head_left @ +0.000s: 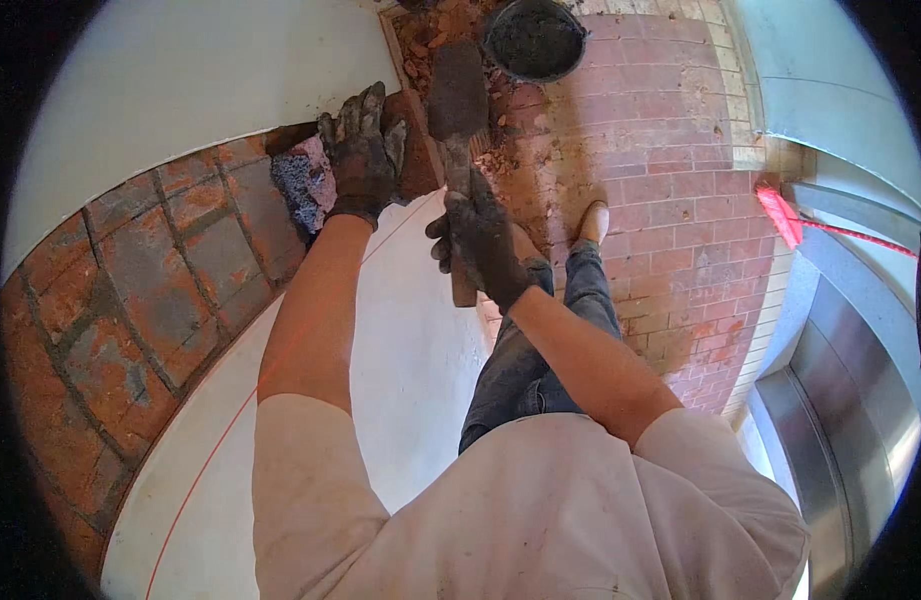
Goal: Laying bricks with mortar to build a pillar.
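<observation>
Two hands, the left hand (360, 160) and the right hand (483, 240), are seen, with two legs (592, 300) and at least one shoe (594, 223). Just one tool (457, 95), one bucket (530, 73), one broom (779, 215), one string (255, 392) and one pink lump (308, 180) can be counted. More than ten big bricks (160, 275) are shown, and small bricks (687, 210) are too many to be counted.

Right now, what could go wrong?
The red string crosses the left forearm in this view; lifting that arm might snag it.
The right hand grips a trowel whose blade appears close to the black bucket; a sideways swing could knock it, though depth is hard to judge.
Loose debris lies on the floor ahead of the shoe, possibly a slip hazard.
</observation>
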